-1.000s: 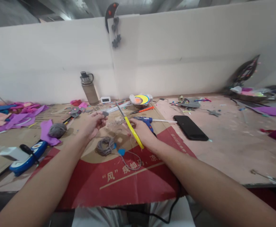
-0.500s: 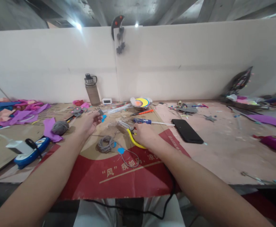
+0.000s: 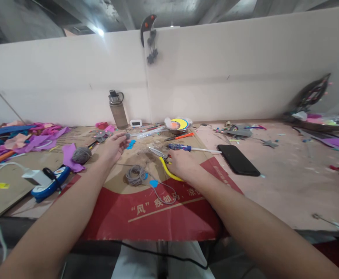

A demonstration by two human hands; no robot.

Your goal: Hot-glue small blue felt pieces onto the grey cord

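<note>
My right hand (image 3: 182, 164) is closed on the yellow-handled scissors (image 3: 166, 166), whose blades point up and left over the cardboard. To the left, my left hand (image 3: 114, 148) has its fingers closed around a small grey piece (image 3: 127, 136) at the fingertips. Between my hands and nearer to me lies a coil of grey yarn (image 3: 135, 175), its loose strand looping right past a blue scrap (image 3: 153, 183). More blue pieces (image 3: 131, 144) lie just right of my left fingertips. A blue-handled tool (image 3: 179, 147) rests just beyond my right hand.
A black phone (image 3: 238, 160) lies right of the red and brown cardboard (image 3: 169, 228). At the left are a grey yarn ball (image 3: 81, 155), a blue power strip (image 3: 51, 184) and felt scraps (image 3: 24, 141). A bottle (image 3: 118, 112) and a bowl (image 3: 179, 130) stand by the wall.
The view has shifted, so the table items appear a little farther right. The scissors blades now show more clearly, while both hands stay near the same items.
</note>
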